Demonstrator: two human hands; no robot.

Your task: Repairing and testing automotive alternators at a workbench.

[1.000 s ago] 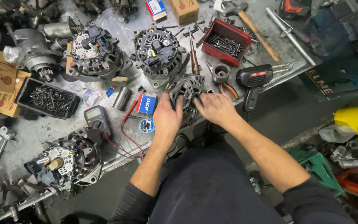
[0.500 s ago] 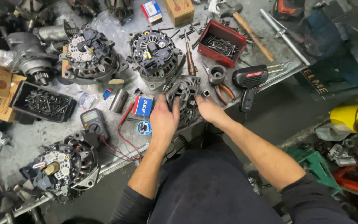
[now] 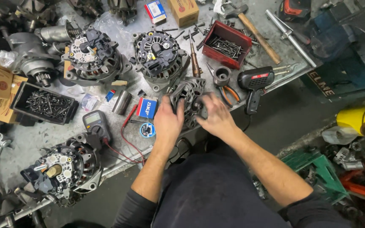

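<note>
Gripping one alternator housing [image 3: 189, 93] with two hands; three alternators [image 3: 159, 57] nearby.

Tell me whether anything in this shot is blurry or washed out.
Head view: the right hand is smeared by motion blur on the grey metal housing; the left hand and the red tray look sharp; the metal bench shows soft glare; the floor lies in shadow.

Red tray [image 3: 216, 37], black soldering gun [image 3: 254, 82], grey housing [image 3: 189, 90].
</note>
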